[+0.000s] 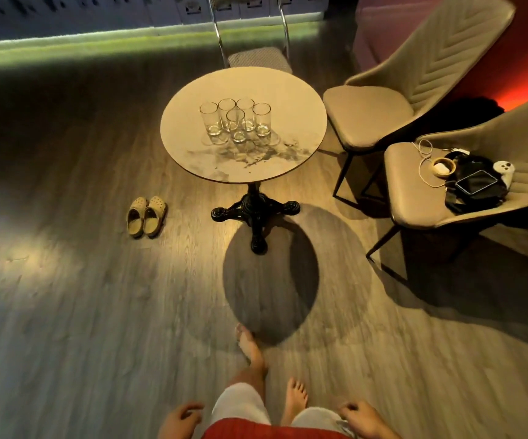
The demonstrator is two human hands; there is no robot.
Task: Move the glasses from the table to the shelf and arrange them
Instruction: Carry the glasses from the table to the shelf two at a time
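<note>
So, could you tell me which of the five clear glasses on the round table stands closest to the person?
The middle clear tall glass: it stands alone in front, while the other four form a row behind it.

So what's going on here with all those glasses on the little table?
A barefoot person stands a few steps back from the round table, facing it. Five empty glasses stand clustered on it, none picked up yet. The left hand and right hand hang by the person's sides, holding nothing. No shelf is in view.

far chair (250, 33) cut off above
</note>
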